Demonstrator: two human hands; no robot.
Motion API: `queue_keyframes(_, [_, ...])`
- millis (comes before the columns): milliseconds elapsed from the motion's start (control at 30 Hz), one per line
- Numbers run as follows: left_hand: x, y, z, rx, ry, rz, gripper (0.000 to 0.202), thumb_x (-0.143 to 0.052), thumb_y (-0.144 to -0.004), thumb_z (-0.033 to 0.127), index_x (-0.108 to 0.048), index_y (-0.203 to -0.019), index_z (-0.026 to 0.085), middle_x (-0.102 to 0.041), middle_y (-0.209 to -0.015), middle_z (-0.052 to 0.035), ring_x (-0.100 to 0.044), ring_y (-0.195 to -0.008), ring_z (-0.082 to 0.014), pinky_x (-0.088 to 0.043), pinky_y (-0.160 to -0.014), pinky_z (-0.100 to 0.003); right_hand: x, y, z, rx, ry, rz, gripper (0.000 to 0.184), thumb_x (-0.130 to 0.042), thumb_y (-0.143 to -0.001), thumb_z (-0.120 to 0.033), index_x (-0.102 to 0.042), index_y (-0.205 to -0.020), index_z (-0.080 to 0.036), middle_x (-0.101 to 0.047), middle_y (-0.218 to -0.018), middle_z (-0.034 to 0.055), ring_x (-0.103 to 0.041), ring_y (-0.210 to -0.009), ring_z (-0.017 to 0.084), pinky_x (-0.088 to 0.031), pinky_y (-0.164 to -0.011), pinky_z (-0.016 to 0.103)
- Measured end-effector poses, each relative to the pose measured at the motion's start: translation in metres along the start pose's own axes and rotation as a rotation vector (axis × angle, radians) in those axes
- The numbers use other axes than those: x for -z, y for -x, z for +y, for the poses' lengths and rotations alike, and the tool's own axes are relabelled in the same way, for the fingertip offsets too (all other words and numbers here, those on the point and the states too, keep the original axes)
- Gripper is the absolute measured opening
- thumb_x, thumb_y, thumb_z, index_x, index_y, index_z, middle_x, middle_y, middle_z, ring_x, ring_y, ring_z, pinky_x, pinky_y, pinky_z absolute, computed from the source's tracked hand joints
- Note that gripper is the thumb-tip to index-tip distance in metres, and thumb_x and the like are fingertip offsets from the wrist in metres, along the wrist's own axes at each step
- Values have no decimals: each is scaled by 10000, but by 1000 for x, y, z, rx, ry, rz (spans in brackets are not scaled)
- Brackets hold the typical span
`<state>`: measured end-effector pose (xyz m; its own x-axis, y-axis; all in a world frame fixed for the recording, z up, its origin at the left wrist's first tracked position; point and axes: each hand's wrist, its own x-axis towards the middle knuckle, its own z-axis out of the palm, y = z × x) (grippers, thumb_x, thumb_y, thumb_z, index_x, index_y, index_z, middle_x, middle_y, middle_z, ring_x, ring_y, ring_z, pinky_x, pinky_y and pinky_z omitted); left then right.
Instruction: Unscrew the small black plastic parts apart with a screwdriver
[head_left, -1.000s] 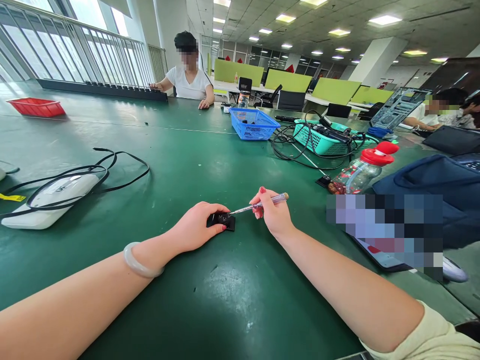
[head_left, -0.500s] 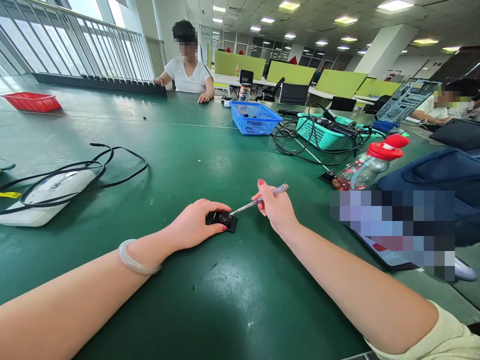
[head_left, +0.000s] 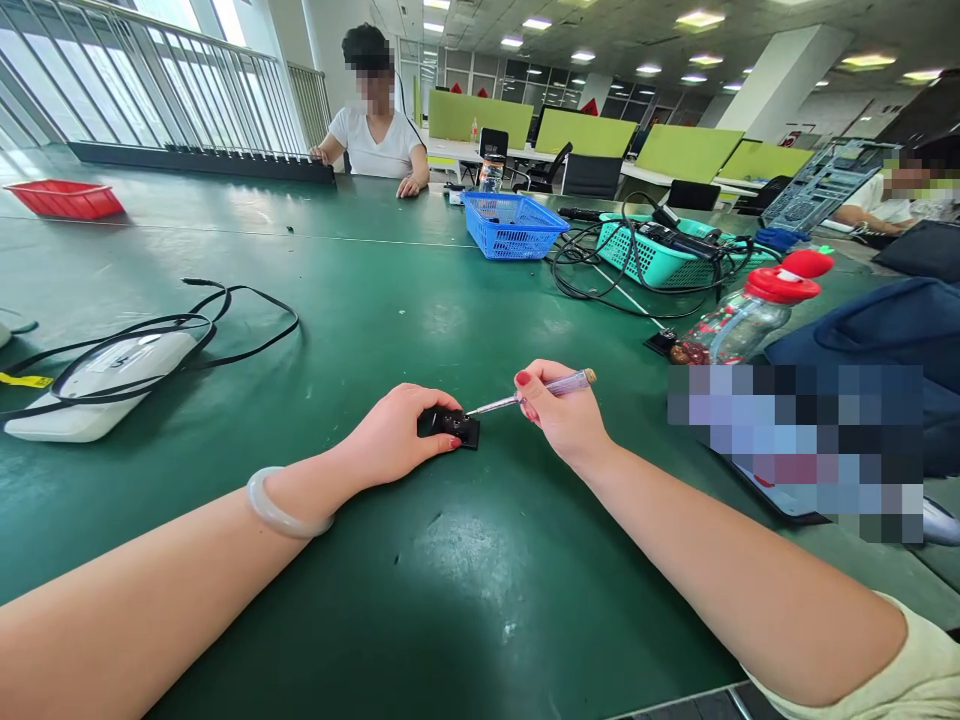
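On the green tabletop lies a small black part with a flat base. My left hand closes round it from the left, thumb in front and fingers behind. A screwdriver with a clear handle and a thin metal shaft is gripped by my right hand. Its shaft slants down to the left, and the tip meets the top of the black part or stops just beside it. Too little detail shows to tell what the tip rests on.
To the left, a white device lies under a looped black cable. Farther off stand a red tray, a blue basket and a teal basket with cables. A red-lidded bottle is at right. A person sits across the table.
The whole view has shifted slightly. My right hand and the screwdriver handle have moved a little to the right, the shaft now lying flatter. Both hands keep their hold.
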<state>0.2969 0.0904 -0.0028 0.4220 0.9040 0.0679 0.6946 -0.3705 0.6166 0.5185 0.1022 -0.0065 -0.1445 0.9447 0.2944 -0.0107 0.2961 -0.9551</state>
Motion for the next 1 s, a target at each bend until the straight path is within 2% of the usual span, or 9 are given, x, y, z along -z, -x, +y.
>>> queue_keyframes(167, [0, 1, 0, -14, 2, 0, 282, -680, -777, 397, -684, -1047, 316, -703, -1060, 16, -578, -1060, -248, -478, -955, -410, 2, -1, -2, -13, -21, -17, 543, -534, -850, -675, -568, -588, -200, -421, -435, -50, -385, -415, 77, -274, -415, 226])
queue_keyframes(367, [-2, 1, 0, -48, 8, -4, 309, -686, -772, 428, -683, -1063, 323, -700, -1087, 17, -570, -1093, -244, -465, -1003, -410, -3, 1, -11, -38, 49, 89, 598, -517, -833, -717, -551, -547, -192, -407, -390, -46, -396, -394, 74, -308, -421, 223])
queue_keyframes(600, [-1, 2, -2, -44, 10, -19, 330, -706, -750, 453, -681, -1048, 314, -693, -1112, 7, -566, -1109, -248, -469, -1015, -425, 0, -12, -2, -408, -219, 108, 624, -558, -739, -792, -498, -562, -196, -394, -341, -62, -293, -283, 54, -234, -337, 216])
queue_keyframes(700, [-1, 2, -2, -59, 14, -21, 328, -701, -754, 458, -679, -1049, 314, -693, -1112, 5, -563, -1115, -252, -464, -1019, -434, 3, -15, 1, -484, -265, 90, 615, -544, -750, -792, -489, -580, -203, -407, -350, -60, -298, -287, 61, -236, -336, 218])
queue_keyframes(800, [-1, 2, -3, -60, 18, -20, 334, -695, -759, 458, -676, -1060, 313, -690, -1125, 2, -559, -1121, -256, -463, -1017, -437, 3, -13, -1, -410, -234, 50, 611, -483, -797, -779, -491, -579, -208, -407, -370, -55, -287, -311, 64, -221, -350, 224])
queue_keyframes(933, [-1, 2, -2, -54, 12, -29, 323, -697, -761, 449, -675, -1052, 311, -690, -1119, 3, -557, -1120, -255, -458, -1013, -432, 0, -2, -10, -152, -66, 65, 562, -498, -844, -691, -551, -575, -201, -410, -443, -40, -358, -412, 77, -270, -409, 227])
queue_keyframes(1000, [-1, 2, -1, -58, 12, -33, 313, -695, -766, 444, -671, -1050, 315, -690, -1114, 6, -553, -1120, -255, -454, -1007, -434, -1, 1, -13, -81, 0, 72, 536, -523, -845, -666, -568, -580, -202, -434, -477, -31, -387, -447, 85, -297, -432, 233])
